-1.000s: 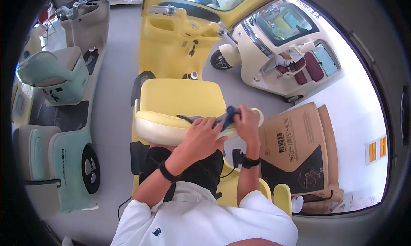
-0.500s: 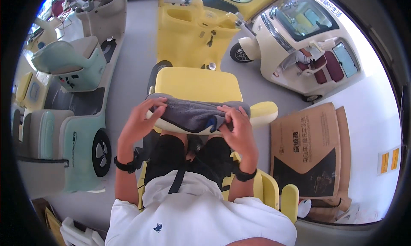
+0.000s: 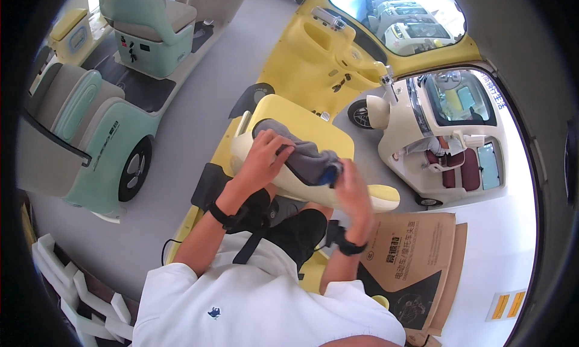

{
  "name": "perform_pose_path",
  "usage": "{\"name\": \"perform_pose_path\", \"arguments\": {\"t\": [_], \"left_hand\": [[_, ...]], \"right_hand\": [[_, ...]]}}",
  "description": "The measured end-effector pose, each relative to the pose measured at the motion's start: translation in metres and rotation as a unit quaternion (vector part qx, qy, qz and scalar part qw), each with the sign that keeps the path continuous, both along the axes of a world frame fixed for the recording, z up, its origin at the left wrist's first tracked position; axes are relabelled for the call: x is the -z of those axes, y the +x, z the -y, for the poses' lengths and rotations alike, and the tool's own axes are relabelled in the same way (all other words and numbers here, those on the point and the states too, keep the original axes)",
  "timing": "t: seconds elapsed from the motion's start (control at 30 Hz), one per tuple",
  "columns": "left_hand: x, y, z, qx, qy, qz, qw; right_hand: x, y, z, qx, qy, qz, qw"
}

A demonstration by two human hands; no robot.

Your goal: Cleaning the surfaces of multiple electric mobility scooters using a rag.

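A grey cloth point(image 3: 304, 157) with a blue patch at its right end lies bunched over the cream-edged backrest of a yellow seat point(image 3: 304, 120). My left hand point(image 3: 260, 163) pinches the cloth's left part, its fingers bent over the folds. My right hand point(image 3: 354, 199) is smeared by motion at the other end. Its fingers curl against the blue patch, and that end of the cloth looks crumpled and a little raised. Both hands are above the top edge of the backrest, with black bands on the wrists.
Ahead stands the yellow front panel point(image 3: 313, 51) of the vehicle I sit in, with a key hanging from it. A mint-green vehicle point(image 3: 114, 148) is on the left, a cream three-wheeler point(image 3: 404, 130) on the right. Flat cardboard point(image 3: 410, 256) leans by the white wall.
The view has turned, so the seat now slants down to the right. The cloth, stretched between my hands before, is more bunched, and my right hand has moved quickly at its end.
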State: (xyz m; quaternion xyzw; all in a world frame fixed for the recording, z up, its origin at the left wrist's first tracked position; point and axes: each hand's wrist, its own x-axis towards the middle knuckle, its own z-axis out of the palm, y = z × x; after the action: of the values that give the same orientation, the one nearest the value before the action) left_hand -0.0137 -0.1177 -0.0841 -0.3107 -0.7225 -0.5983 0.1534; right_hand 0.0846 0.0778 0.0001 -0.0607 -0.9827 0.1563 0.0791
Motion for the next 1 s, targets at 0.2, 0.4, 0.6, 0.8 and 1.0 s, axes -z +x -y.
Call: {"name": "perform_pose_path", "arguments": {"t": [0.2, 0.4, 0.6, 0.8, 1.0], "left_hand": [[0.046, -0.009, 0.028, -0.028, 0.068, 0.201, 0.977], [0.004, -0.006, 0.003, -0.008, 0.111, 0.118, 0.987], [-0.036, 0.033, -0.063, 0.036, -0.102, 0.024, 0.994], [-0.009, 0.11, -0.121, 0.232, -0.163, -0.005, 0.959], [0.022, 0.1, -0.108, 0.3, -0.21, 0.044, 0.929]], "right_hand": [[0.035, -0.031, 0.076, -0.035, 0.113, -0.188, 0.975], [0.029, -0.02, 0.032, 0.1, 0.04, -0.241, 0.965], [0.032, 0.054, -0.047, 0.271, 0.131, -0.312, 0.901], [0.02, 0.093, -0.062, 0.293, -0.073, -0.316, 0.9], [0.056, 0.027, -0.03, 0.222, 0.146, -0.224, 0.938]]}}
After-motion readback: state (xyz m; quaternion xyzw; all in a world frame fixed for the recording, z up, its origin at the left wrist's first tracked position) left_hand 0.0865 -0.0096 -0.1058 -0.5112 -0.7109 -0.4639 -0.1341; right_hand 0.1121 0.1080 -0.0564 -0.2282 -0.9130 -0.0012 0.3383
